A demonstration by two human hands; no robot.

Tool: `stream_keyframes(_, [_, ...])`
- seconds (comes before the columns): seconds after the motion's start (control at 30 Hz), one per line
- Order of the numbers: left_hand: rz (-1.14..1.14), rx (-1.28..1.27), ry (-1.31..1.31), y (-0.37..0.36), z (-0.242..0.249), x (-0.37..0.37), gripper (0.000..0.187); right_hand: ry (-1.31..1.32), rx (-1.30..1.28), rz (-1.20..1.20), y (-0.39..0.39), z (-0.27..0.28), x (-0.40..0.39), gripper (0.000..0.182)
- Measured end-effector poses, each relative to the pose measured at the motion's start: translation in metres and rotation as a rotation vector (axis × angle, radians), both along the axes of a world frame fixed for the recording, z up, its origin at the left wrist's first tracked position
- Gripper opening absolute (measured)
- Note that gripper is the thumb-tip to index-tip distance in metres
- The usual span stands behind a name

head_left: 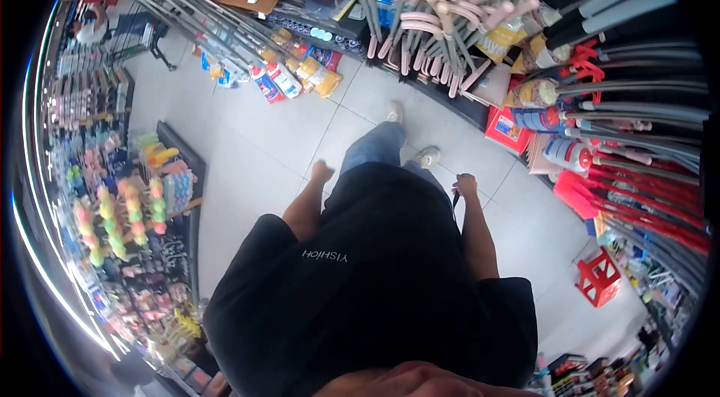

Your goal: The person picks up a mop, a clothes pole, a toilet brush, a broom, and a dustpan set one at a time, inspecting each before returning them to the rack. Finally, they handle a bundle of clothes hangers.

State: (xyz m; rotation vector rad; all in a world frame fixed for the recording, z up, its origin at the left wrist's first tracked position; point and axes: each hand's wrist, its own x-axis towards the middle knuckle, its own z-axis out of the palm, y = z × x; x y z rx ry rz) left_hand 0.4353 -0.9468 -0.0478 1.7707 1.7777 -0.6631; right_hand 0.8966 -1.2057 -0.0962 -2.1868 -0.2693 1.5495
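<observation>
My left hand [322, 170] hangs at my left side over the tiled floor, its fingers curled into a loose fist, with nothing seen in it. On the other side, my right hand [466, 185] is closed around a thin black strap [455, 200], which hangs beside my leg. Between the arms is my black shirt [397, 247] with white lettering. My jeans [373, 146] and light shoes [428, 156] show ahead of it.
Pink-handled tools [439, 26] crowd a display ahead. Grey poles with bottles [283, 80] lean at the front left. Long handles and red packs [576, 194] line the right, near a red stool [599, 278]. Shelves of small goods [120, 217] stand left; a person [91, 26] is far left.
</observation>
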Motion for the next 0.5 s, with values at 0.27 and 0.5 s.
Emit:
stream_keyframes(0.27, [0.283, -0.160, -0.265, -0.070, 0.002, -0.068, 0.039, 0.013, -0.004, 0.035, 0.084, 0.008, -0.020, 0.034])
stream_keyframes(0.5, [0.281, -0.242, -0.143, -0.014, -0.024, -0.194, 0.036, -0.126, -0.116, 0.174, 0.157, -0.005, -0.085, 0.014])
